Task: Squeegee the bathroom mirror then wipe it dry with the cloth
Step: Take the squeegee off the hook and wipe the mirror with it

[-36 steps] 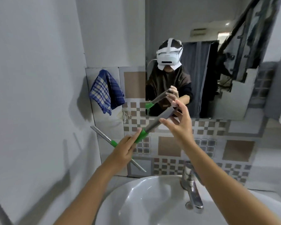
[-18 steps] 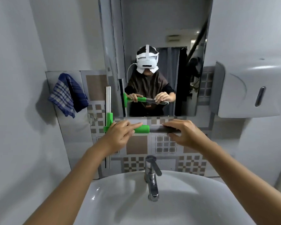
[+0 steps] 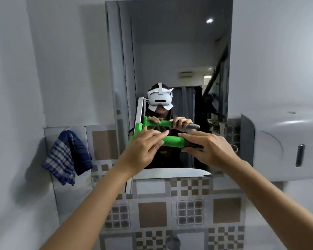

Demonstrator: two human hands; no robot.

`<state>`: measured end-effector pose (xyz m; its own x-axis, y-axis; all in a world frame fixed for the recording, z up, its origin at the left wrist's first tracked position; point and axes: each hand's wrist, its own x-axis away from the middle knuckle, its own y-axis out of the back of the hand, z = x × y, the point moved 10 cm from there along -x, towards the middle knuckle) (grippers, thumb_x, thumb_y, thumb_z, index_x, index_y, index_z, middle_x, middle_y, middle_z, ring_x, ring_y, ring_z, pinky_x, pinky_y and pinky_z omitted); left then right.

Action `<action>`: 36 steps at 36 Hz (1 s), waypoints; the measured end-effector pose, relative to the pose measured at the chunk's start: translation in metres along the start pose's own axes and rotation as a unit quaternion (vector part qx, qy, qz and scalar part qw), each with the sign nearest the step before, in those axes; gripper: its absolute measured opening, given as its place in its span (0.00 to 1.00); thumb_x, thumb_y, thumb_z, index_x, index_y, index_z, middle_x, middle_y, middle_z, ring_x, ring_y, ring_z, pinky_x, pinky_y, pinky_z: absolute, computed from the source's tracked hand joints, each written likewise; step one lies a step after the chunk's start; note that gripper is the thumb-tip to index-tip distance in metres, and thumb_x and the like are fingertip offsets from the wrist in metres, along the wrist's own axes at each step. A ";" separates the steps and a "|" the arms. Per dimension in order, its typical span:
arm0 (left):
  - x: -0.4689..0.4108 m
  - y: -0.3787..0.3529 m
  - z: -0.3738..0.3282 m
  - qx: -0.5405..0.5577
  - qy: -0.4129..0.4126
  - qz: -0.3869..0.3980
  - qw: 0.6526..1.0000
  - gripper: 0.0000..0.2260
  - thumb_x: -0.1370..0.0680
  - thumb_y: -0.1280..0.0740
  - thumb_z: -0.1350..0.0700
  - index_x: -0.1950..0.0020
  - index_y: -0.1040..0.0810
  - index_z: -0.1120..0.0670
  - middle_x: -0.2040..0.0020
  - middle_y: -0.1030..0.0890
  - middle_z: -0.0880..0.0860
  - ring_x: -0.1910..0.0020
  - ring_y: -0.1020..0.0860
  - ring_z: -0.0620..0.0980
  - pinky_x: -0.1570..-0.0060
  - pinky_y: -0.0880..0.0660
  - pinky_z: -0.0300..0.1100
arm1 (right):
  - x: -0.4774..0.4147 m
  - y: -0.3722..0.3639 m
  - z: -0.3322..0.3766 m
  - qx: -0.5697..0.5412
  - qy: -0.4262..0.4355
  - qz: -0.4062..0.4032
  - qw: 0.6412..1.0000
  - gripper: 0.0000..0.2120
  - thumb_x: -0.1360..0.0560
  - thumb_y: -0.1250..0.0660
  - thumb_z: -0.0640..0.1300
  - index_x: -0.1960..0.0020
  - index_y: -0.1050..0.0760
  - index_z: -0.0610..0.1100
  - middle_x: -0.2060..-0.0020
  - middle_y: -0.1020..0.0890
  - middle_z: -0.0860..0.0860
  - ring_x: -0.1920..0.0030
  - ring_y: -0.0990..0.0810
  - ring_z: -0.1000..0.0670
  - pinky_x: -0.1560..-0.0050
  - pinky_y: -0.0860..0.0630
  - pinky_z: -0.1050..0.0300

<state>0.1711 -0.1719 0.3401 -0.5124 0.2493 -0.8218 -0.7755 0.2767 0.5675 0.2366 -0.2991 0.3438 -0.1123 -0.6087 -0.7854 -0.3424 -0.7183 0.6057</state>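
Observation:
A tall wall mirror (image 3: 170, 51) fills the middle of the view. I hold a green-handled squeegee (image 3: 173, 141) level in front of its lower part, the metal blade standing upright at the mirror's left side. My left hand (image 3: 143, 150) grips the green neck near the blade. My right hand (image 3: 208, 150) is closed on the dark grip end of the handle. A blue checked cloth (image 3: 67, 157) hangs on the wall to the left, apart from both hands. The mirror reflects a person with a white headset and the same squeegee.
A grey wall-mounted dispenser (image 3: 282, 143) juts out just right of the mirror. Patterned brown and grey tiles (image 3: 170, 210) cover the wall below. The tap top (image 3: 173, 242) shows at the bottom edge. Plain white wall lies to the left.
The view has tilted up and both hands have lifted the squeegee from below the mirror onto its lower part. The handle went from slanted to level; the basin has dropped out of sight.

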 end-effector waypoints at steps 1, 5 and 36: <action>-0.009 0.010 0.009 -0.021 0.011 -0.031 0.999 0.18 0.20 0.45 0.51 0.33 0.29 0.56 0.42 0.22 0.53 0.38 0.27 0.48 0.29 0.40 0.49 | -0.013 0.007 -0.003 0.022 0.010 -0.006 1.000 0.22 0.28 0.33 0.55 0.35 0.27 0.54 0.48 0.19 0.57 0.52 0.18 0.48 0.71 0.23 0.52; -0.024 0.051 0.068 -0.057 0.143 -0.165 0.974 0.22 0.19 0.49 0.48 0.29 0.34 0.56 0.29 0.33 0.54 0.26 0.42 0.50 0.27 0.44 0.48 | -0.068 0.036 -0.014 0.100 0.031 -0.013 0.994 0.23 0.26 0.36 0.55 0.31 0.32 0.57 0.45 0.20 0.56 0.54 0.19 0.47 0.69 0.26 0.54; 0.003 -0.008 0.150 -0.139 0.227 -0.180 0.947 0.41 0.26 0.37 0.37 0.23 0.56 0.52 0.22 0.56 0.53 0.24 0.58 0.47 0.28 0.48 0.49 | -0.279 0.086 0.006 0.275 0.133 -0.103 0.947 0.21 0.20 0.49 0.53 0.27 0.43 0.60 0.53 0.23 0.48 0.62 0.31 0.48 0.71 0.46 0.61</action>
<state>0.2311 -0.0345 0.3410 -0.2541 -0.2567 -0.9325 -0.9647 -0.0021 0.2635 0.2327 -0.1889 0.6145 0.2237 -0.5911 -0.7749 -0.7739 -0.5911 0.2275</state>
